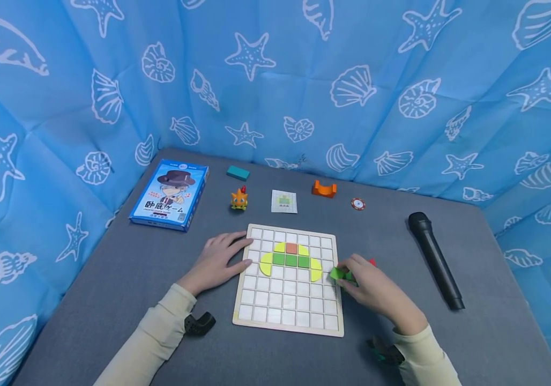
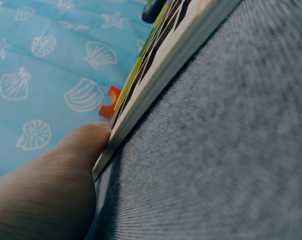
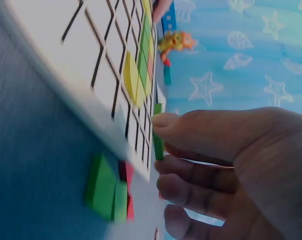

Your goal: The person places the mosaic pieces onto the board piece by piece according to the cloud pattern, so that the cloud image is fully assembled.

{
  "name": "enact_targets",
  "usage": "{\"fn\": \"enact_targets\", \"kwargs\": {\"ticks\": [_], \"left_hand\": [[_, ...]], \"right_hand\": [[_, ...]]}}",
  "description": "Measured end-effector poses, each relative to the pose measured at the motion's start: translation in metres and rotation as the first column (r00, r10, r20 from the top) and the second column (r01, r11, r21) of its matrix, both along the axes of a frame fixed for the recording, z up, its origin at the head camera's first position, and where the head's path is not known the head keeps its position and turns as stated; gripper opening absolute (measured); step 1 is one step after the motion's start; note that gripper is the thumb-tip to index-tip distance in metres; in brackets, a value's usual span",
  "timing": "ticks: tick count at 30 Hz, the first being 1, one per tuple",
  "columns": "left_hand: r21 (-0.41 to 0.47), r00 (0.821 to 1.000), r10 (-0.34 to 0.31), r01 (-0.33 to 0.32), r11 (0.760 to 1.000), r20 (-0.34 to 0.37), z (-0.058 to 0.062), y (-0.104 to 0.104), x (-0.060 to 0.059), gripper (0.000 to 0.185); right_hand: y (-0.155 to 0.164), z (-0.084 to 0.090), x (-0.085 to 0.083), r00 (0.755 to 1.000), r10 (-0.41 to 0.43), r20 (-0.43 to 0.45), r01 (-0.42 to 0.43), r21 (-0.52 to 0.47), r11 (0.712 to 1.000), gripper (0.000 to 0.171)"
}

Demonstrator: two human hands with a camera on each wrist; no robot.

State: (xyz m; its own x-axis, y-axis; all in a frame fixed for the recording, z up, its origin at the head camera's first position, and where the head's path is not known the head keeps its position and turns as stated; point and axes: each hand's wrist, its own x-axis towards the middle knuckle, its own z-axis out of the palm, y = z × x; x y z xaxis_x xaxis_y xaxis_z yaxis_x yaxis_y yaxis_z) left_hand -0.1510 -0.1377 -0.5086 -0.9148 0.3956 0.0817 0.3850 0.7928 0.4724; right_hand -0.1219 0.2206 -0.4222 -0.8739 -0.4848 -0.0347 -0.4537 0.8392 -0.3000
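The blue game box [image 1: 170, 194] near the far left corner of the grey table [image 1: 111, 279] bears large white characters across its front — they read roughly "卧底ゲーム". Smaller print beneath them is too fine to read — nothing else carries legible text.

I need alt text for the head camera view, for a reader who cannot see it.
The right hand pinches a green piece at the grid board's right edge, while the left hand rests flat on its left edge.
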Motion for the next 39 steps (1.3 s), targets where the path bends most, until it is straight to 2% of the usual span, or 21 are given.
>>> {"fn": "enact_targets", "kwargs": {"ticks": [6,11,14,21,26,35,39], "left_hand": [[-0.001,1.000,0.001,-0.001,1.000,-0.001,0.000,0.000,0.001,0.059],[0.009,1.000,0.003,-0.003,1.000,-0.017,0.002,0.000,0.001,0.058],[0.010,1.000,0.002,-0.002,1.000,-0.016,0.002,0.001,0.001,0.058],[-0.001,1.000,0.006,-0.006,1.000,0.001,0.002,0.001,0.001,0.058],[-0.003,1.000,0.004,-0.004,1.000,0.005,0.002,0.001,0.001,0.058],[0.002,1.000,0.008,-0.008,1.000,-0.011,0.002,0.002,0.001,0.058],[-0.001,1.000,0.004,-0.004,1.000,-0.015,0.001,0.001,0.001,0.058]], "right_hand": [[-0.024,-0.004,-0.004,0.996,0.081,-0.037,-0.082,-0.015,0.997,0.028],[-0.045,-0.010,-0.008,0.977,0.192,-0.087,-0.195,-0.024,0.981,0.027],[-0.058,-0.013,-0.010,0.967,0.231,-0.104,-0.234,-0.017,0.972,0.025],[-0.085,-0.021,-0.011,0.949,0.279,-0.145,-0.276,0.038,0.960,0.026],[-0.094,-0.026,-0.010,0.939,0.289,-0.185,-0.280,0.072,0.957,0.027],[-0.095,-0.029,-0.012,0.928,0.297,-0.225,-0.291,0.064,0.955,0.025],[-0.096,-0.028,-0.011,0.931,0.292,-0.219,-0.289,0.044,0.956,0.024]]}}
